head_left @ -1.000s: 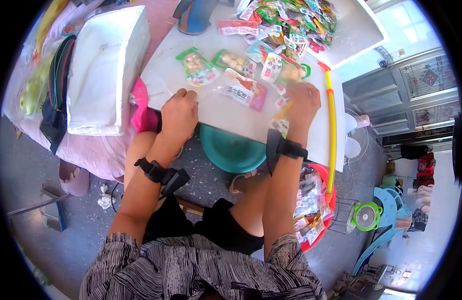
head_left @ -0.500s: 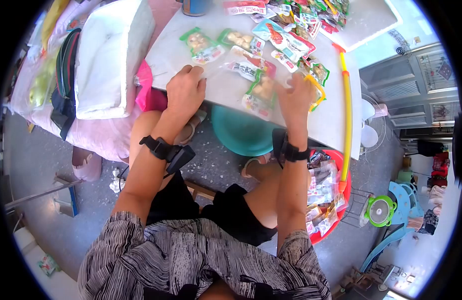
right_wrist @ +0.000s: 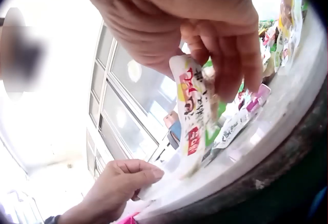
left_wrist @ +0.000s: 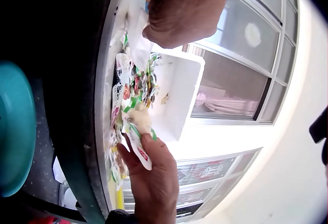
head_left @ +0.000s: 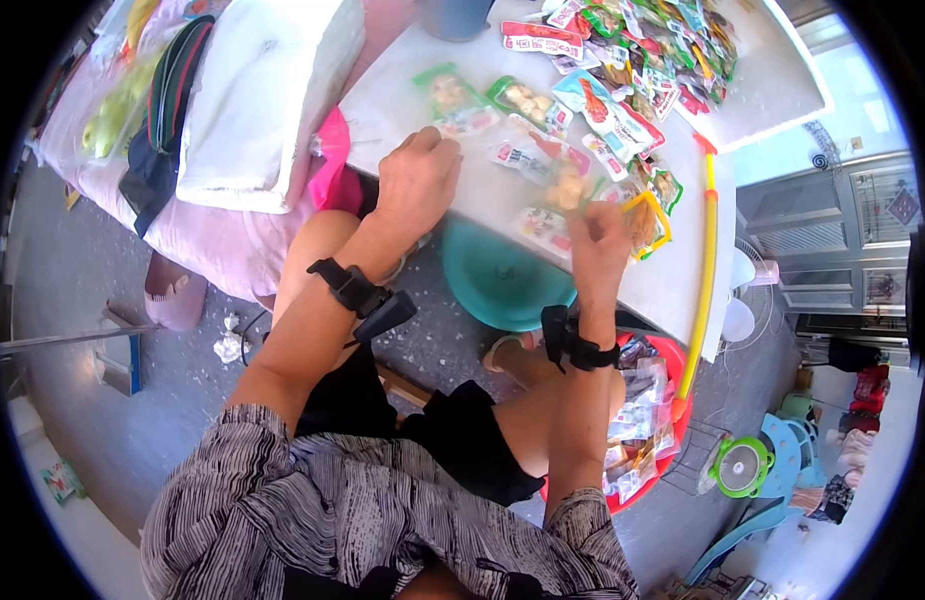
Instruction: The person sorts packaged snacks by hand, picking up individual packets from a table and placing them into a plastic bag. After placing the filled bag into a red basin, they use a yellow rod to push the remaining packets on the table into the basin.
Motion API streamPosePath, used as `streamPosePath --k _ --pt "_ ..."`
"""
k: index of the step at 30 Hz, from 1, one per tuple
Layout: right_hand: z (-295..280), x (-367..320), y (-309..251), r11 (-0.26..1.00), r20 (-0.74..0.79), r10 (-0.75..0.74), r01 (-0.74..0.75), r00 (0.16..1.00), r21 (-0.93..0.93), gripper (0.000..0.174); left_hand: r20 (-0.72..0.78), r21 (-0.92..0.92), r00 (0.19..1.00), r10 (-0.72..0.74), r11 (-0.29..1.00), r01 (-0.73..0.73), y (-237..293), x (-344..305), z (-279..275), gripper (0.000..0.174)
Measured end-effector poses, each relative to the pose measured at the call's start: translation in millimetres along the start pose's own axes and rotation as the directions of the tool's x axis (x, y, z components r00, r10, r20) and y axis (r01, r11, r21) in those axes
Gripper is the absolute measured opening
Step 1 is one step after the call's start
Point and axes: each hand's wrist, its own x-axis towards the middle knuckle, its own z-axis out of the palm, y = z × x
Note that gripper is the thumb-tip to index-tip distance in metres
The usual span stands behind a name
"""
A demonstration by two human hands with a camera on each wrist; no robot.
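While both hands work at the near edge of the white table [head_left: 382, 110], we see one snack packet held up.

We find the right hand [head_left: 599, 240] curled round a green-edged snack packet [right_wrist: 192, 116], upright just above the table's rim. The left hand [head_left: 417, 180] pinches a clear plastic bag [left_wrist: 138, 36] lying on the tabletop. Bright packets [head_left: 632, 50] heap the far end, and a yellow tube [head_left: 704, 270] lies along the right side. A teal basin [head_left: 497, 285] sits under the table, and a red basin [head_left: 662, 350] of packets stands on the grey speckled floor [head_left: 132, 430]. A white foam box [head_left: 267, 100] rests to the left, and we see tall windows [left_wrist: 241, 70] behind.
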Motion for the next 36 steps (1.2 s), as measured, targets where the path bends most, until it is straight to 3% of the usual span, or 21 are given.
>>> streamPosePath --k 1,4,7,10,15,18,21,22,24,27,30,32,34,36 --pt "0 2 5 0.962 0.081 0.037 -0.057 0.996 0.267 0.013 -0.005 -0.002 1.000 0.003 1.000 -0.003 0 0 -1 0.006" --pt "7 -3 -17 0.927 0.157 0.049 -0.103 0.986 0.360 0.013 0.001 -0.011 1.000 -0.006 1.000 0.006 -1 1 -1 0.006" --pt "23 -5 -28 0.913 0.243 0.104 -0.189 0.964 0.361 0.013 -0.010 -0.026 1.000 -0.011 1.000 0.011 1 1 -3 0.007" --pt "43 -2 -21 0.923 0.275 0.061 -0.159 0.959 0.350 0.014 -0.009 -0.014 1.000 0.001 1.000 -0.001 2 0 -5 0.009" --pt "68 1 -25 0.854 0.366 0.166 -0.319 0.916 0.410 0.016 -0.035 -0.086 0.999 0.028 0.996 -0.031 7 1 -9 0.011" --pt "80 9 -22 0.875 0.389 0.142 -0.299 0.910 0.381 0.021 -0.046 -0.115 0.999 0.028 0.993 -0.033 11 1 -12 0.011" --pt "88 21 -42 0.958 0.410 0.105 -0.202 0.906 0.203 0.031 -0.051 -0.124 0.997 0.054 0.991 -0.060 12 -2 -15 0.011" --pt "92 24 -48 0.948 0.444 0.084 -0.208 0.892 0.239 0.033 -0.048 -0.121 0.997 0.067 0.990 -0.073 12 -3 -16 0.011" --pt "99 28 -57 0.924 0.509 0.044 -0.229 0.860 0.307 0.038 -0.054 -0.127 0.998 0.011 0.992 -0.018 10 -2 -19 0.010" --pt "119 29 -44 0.694 0.562 0.077 -0.449 0.823 0.562 0.044 -0.060 -0.120 0.997 -0.047 0.992 0.039 5 -3 -21 0.011" --pt "117 23 -49 0.940 0.445 0.043 -0.187 0.895 0.286 0.033 -0.058 -0.108 0.996 -0.060 0.993 0.054 2 -4 -22 0.011" --pt "122 21 -6 0.986 0.365 -0.114 0.062 0.924 0.153 0.024 -0.044 -0.094 0.997 -0.064 0.994 0.059 2 -5 -22 0.010" --pt "125 19 -20 0.994 0.353 -0.017 -0.022 0.935 0.106 0.016 -0.022 -0.068 0.997 -0.069 0.995 0.067 0 -5 -21 0.009" --pt "120 18 -52 0.896 0.399 0.339 -0.422 0.852 0.139 0.012 -0.029 -0.103 0.996 -0.089 0.991 0.085 4 -5 -22 0.009"
